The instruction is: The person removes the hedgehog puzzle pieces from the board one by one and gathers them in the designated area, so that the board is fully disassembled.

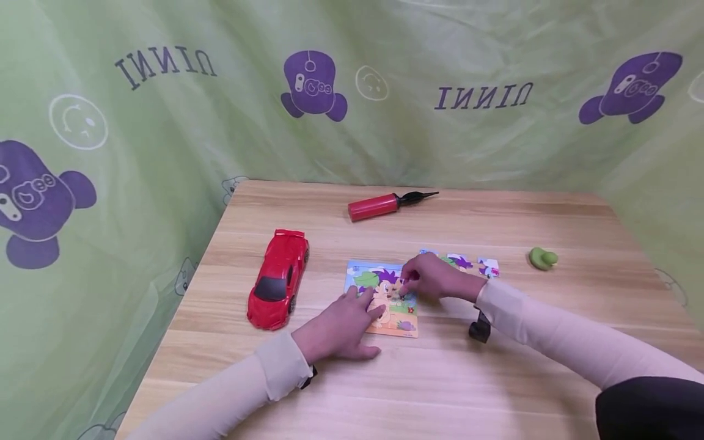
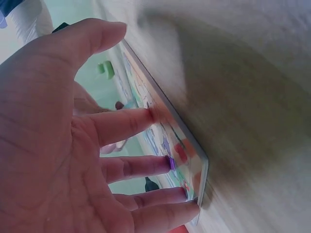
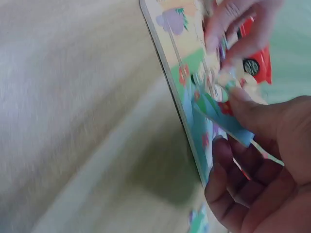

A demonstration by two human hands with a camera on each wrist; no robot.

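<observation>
Wooden table (image 1: 495, 379) carries a colourful puzzle board (image 1: 385, 305) near its middle, between a red toy car (image 1: 277, 280) and loose puzzle pieces (image 1: 467, 264). From the head view, the left hand (image 1: 341, 327) lies flat on the board's near left part with fingers straight, while the right hand (image 1: 431, 278) pinches a puzzle piece (image 1: 406, 288) over the picture. That piece could snag or sit crooked if pushed in at an angle.

Left wrist view: straight fingers (image 2: 141, 167), slightly spread, press the thin board (image 2: 165, 126); lifting them could let it slide.

Right wrist view is blurred, but the thumb and curled fingers (image 3: 233, 194) seem to clamp a blue-edged piece (image 3: 221, 116), tilted against the board's edge (image 3: 170, 73).
</observation>
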